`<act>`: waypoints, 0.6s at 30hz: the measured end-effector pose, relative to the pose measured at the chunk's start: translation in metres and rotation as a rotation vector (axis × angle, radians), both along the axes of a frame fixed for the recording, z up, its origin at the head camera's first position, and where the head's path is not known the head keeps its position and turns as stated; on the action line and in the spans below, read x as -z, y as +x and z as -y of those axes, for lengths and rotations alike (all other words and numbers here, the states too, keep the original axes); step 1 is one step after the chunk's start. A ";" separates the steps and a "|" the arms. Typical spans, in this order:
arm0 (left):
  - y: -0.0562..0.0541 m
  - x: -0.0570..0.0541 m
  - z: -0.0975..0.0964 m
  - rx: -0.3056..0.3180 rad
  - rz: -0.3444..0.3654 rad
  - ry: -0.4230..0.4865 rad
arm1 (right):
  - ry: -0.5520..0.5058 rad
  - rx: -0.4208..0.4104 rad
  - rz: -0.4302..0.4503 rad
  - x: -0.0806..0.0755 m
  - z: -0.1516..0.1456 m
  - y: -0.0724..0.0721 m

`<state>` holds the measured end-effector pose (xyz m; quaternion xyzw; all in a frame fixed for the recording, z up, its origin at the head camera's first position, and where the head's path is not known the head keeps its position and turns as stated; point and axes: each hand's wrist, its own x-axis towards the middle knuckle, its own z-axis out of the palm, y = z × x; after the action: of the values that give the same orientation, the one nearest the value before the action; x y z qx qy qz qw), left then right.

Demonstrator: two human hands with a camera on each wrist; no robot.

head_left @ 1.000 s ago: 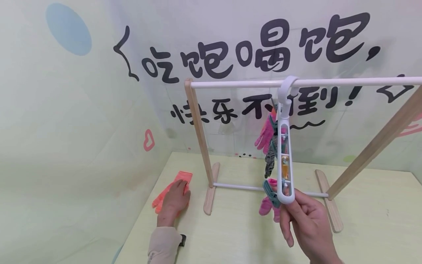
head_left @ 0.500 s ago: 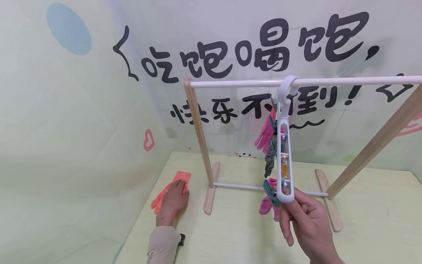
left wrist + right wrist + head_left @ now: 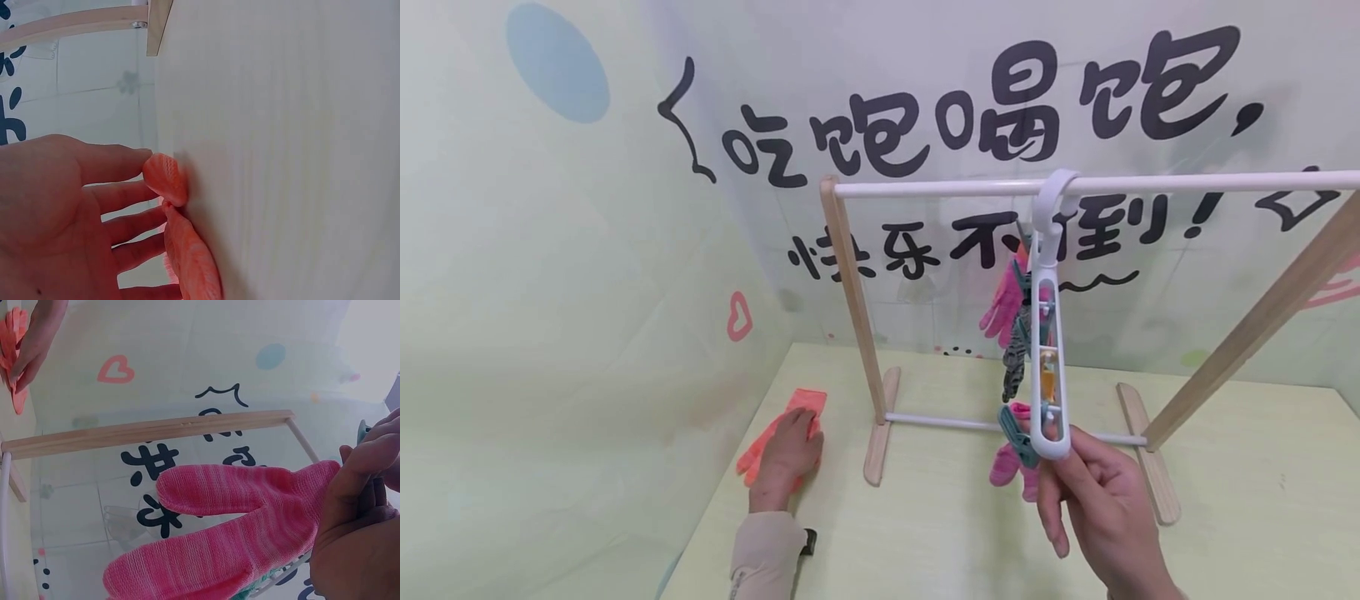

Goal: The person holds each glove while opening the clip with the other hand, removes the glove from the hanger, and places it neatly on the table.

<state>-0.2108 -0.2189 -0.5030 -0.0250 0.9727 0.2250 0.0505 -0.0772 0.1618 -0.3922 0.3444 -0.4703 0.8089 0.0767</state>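
On the left of the table, an orange glove (image 3: 762,442) lies flat beneath my left hand (image 3: 788,450). In the left wrist view, that hand's fingers are stretched out with their tips on the glove (image 3: 194,259). My right hand (image 3: 1108,508) pinches the near end of a white clip hanger (image 3: 1051,446), whose hook loops over the rack's top bar. A pink glove (image 3: 1003,468) hangs from a green clip (image 3: 1018,437) beside this hand. Another pink glove (image 3: 1002,304) and a dark grey patterned glove (image 3: 1015,358) hang farther back, partly hidden by the hanger.
The wooden rack stands mid-table, with a left post (image 3: 856,308), a right post (image 3: 1255,325) and a white top bar (image 3: 925,190). Its feet (image 3: 880,442) spread on the pale table (image 3: 925,533). A printed cloth wall (image 3: 625,250) closes off the back and left.
The orange glove has slid slightly left across the table along with my left hand. My right hand and the hanger stay almost still.
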 end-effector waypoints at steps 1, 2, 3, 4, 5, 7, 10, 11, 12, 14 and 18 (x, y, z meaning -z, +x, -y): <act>0.000 -0.001 0.000 -0.003 0.006 0.002 | -0.002 -0.002 -0.004 0.000 0.000 0.000; 0.001 -0.001 0.000 -0.004 0.007 0.002 | -0.003 -0.004 -0.003 0.000 0.000 0.000; 0.001 -0.001 0.000 -0.009 0.014 0.005 | -0.003 -0.001 0.001 0.000 0.000 0.000; 0.001 -0.001 0.000 -0.009 0.014 0.004 | 0.000 0.005 0.003 0.000 0.000 0.000; 0.001 -0.001 -0.001 -0.011 0.016 0.004 | 0.004 0.021 0.006 0.000 0.000 0.001; 0.001 -0.001 -0.001 -0.012 0.012 0.001 | 0.009 0.063 0.012 -0.001 0.000 0.002; -0.001 0.000 -0.001 -0.012 0.002 -0.010 | -0.010 0.145 -0.001 -0.002 -0.001 0.003; -0.001 0.000 -0.002 -0.015 0.000 -0.013 | -0.021 0.176 -0.010 -0.003 -0.001 0.003; -0.001 -0.001 -0.002 -0.015 -0.006 -0.015 | -0.036 0.201 -0.016 -0.004 -0.001 0.003; -0.001 -0.002 -0.003 -0.018 -0.014 -0.015 | -0.057 0.256 -0.022 -0.005 -0.003 0.003; -0.001 -0.010 -0.010 -0.017 -0.064 -0.008 | -0.037 0.412 0.032 -0.009 -0.006 0.005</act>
<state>-0.2115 -0.2093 -0.4925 -0.0263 0.9745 0.2223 0.0175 -0.0726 0.1679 -0.3832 0.2266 -0.5170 0.7899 0.2395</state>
